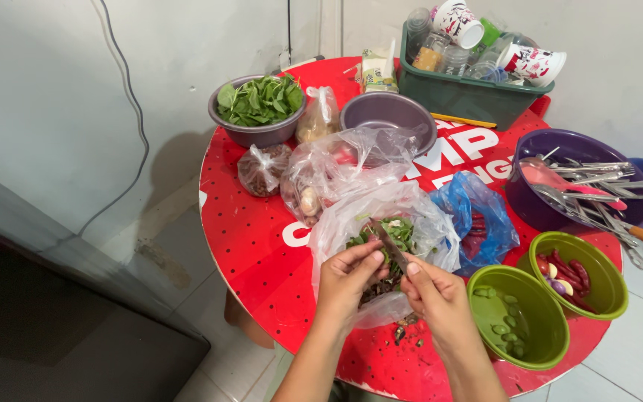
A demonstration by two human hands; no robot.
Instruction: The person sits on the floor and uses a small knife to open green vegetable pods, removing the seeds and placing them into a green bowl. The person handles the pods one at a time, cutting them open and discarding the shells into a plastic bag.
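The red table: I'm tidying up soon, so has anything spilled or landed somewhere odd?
Yes. Dark green scraps lie loose on the red table by the near edge, under the right hand, outside the clear bag.

Single head cam, steep downward view.
Looks over round red table (262, 253) from near edge, close range; wall far, floor left.
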